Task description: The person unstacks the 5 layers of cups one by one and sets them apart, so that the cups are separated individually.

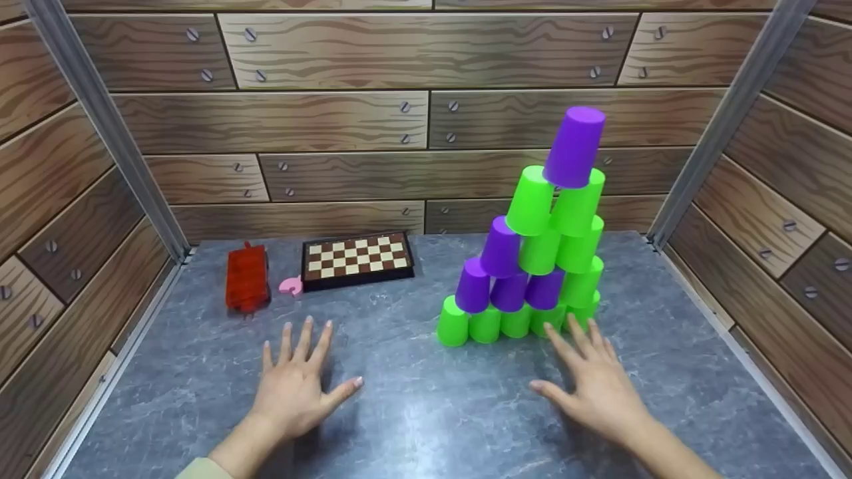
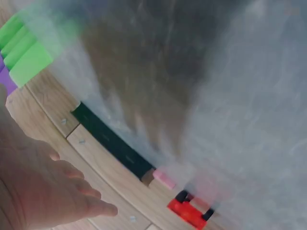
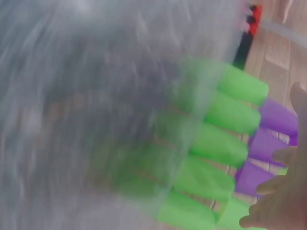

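Note:
A pyramid of upturned green and purple cups [image 1: 532, 266] stands on the grey table [image 1: 413, 412], right of centre, topped by a slightly tilted purple cup [image 1: 574, 148]. My right hand [image 1: 589, 372] lies open with its fingers spread, fingertips right at the bottom row of green cups [image 1: 492, 324]; I cannot tell if they touch. My left hand [image 1: 299, 379] rests flat and open on the bare table to the left, holding nothing. The blurred right wrist view shows the green cups [image 3: 216, 143], purple cups [image 3: 268, 139] and my fingers [image 3: 283, 201]. In the left wrist view my left hand [image 2: 43, 191] is at lower left.
A folded chessboard [image 1: 356, 259] lies at the back of the table, with a small pink piece [image 1: 291, 286] and a red box [image 1: 247, 276] to its left. Wood-pattern walls close in the table on three sides. The chessboard edge [image 2: 112, 146] and red box [image 2: 192, 211] show again.

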A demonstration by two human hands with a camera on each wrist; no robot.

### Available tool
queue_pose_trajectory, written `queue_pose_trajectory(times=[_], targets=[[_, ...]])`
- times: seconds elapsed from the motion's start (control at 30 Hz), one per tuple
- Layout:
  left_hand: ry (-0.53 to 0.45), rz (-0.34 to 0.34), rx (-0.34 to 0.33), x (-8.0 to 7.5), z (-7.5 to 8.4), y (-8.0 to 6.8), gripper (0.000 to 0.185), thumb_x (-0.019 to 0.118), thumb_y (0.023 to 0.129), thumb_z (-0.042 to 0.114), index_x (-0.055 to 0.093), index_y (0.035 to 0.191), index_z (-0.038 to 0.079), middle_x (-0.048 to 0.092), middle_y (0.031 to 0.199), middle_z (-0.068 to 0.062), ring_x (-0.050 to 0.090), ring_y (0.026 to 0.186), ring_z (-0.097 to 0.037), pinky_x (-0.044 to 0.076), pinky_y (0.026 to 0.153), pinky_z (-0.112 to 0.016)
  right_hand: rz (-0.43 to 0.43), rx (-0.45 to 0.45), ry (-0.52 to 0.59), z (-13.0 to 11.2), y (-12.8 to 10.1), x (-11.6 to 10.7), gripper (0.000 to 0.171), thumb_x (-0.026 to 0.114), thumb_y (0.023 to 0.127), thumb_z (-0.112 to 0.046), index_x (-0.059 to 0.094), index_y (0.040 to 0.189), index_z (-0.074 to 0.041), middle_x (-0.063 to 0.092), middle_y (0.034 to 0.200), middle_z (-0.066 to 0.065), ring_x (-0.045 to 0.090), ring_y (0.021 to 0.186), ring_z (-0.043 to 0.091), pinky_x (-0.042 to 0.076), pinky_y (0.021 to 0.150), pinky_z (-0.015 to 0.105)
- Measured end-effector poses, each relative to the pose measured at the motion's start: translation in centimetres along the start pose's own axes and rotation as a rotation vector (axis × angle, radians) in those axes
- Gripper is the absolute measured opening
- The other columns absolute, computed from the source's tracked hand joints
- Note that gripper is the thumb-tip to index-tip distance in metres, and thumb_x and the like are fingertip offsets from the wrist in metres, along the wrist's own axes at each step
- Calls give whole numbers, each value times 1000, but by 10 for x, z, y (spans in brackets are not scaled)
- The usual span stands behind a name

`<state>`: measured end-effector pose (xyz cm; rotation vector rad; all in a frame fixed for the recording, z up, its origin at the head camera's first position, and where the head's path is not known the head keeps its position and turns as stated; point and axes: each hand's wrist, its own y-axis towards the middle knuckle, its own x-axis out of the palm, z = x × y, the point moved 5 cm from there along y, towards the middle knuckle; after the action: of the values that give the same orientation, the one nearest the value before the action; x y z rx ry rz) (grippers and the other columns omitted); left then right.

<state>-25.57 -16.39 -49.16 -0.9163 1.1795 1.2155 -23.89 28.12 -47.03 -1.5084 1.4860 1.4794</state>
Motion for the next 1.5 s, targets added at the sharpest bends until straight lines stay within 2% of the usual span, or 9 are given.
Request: queue_pose_trajectory(times=[0.13,0.33,0.5,0.77,1.0,1.13,1.23,1.37,1.5], targets=[[11,19,12,-14,-2,4,116,28,87,97,20,171,17,15,173,-22,11,156,-56,7,119,-79,54,15,57,13,0,-20,91,78,91,-58,43,163,-15,27,170,24,21,153,58,23,115,79],[-13,60,41,-38,0,15,113,34,90,93,20,171,15,14,173,-22,11,156,-55,7,119,-79,116,44,165,42,13,-42,93,83,91,-47,41,162,-6,33,166,26,34,147,59,31,110,79],[-33,101,91,-62,9,29,111,37,92,91,18,171,16,13,174,-20,13,156,-54,7,122,-76,107,75,268,75,31,-50,100,89,87,-41,37,164,-5,42,158,33,42,141,59,34,112,76],[-120,135,173,-95,36,55,105,51,95,82,18,172,19,13,176,-13,9,160,-48,8,125,-71,-20,76,500,117,66,-32,98,89,89,-22,31,164,3,48,153,35,47,139,56,37,116,63],[-172,135,220,-114,62,72,107,42,93,88,13,172,23,11,177,-8,9,161,-42,4,127,-66,-99,55,654,138,85,-5,87,84,91,-7,33,160,10,52,148,38,54,134,55,45,112,60],[-208,143,248,-123,76,81,105,39,94,88,12,172,25,10,177,-6,9,162,-39,5,128,-63,-109,82,683,146,87,2,74,81,93,-5,43,154,11,55,145,36,59,129,51,55,104,39],[-243,165,282,-131,86,88,102,42,96,85,12,172,25,12,177,-6,11,162,-39,5,129,-62,-103,91,697,149,88,4,65,79,95,-5,49,150,11,58,143,34,62,126,46,55,96,23],[-298,183,329,-142,100,97,98,44,98,81,12,172,25,13,177,-6,11,162,-38,5,129,-61,-85,86,675,152,90,5,59,77,97,-5,53,148,11,62,140,32,66,121,38,54,93,18],[-372,188,396,-155,121,109,97,45,99,78,13,172,23,14,177,-6,11,162,-34,4,130,-55,-66,89,627,154,91,4,58,77,97,-6,53,147,12,64,137,31,67,118,38,54,91,17]])
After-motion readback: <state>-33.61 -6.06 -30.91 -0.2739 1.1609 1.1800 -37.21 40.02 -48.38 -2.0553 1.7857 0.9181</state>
